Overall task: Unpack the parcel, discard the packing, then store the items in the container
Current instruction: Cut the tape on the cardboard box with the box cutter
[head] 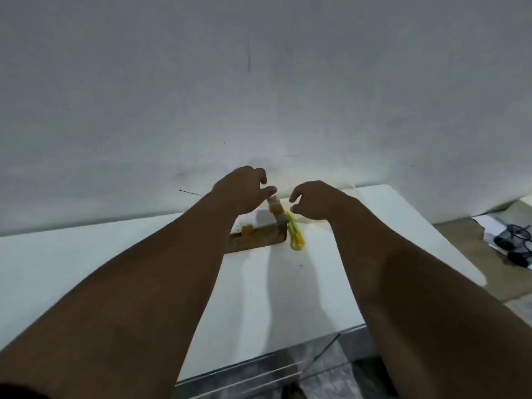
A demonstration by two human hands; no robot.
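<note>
The cardboard parcel [259,237] sits near the counter's [288,298] far edge by the wall, and a yellow utility knife [296,234] lies just beside its right side. The left hand [243,192] pinches the top of a tape strip [275,210] rising from the parcel. The right hand [315,201] hovers near it, fingers loosely curled around nothing.

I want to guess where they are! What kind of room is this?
Probably a plain room at home or a small workroom: a bare white wall, a white table holding a cardboard parcel and a yellow cutter, and cables on the floor.
</note>
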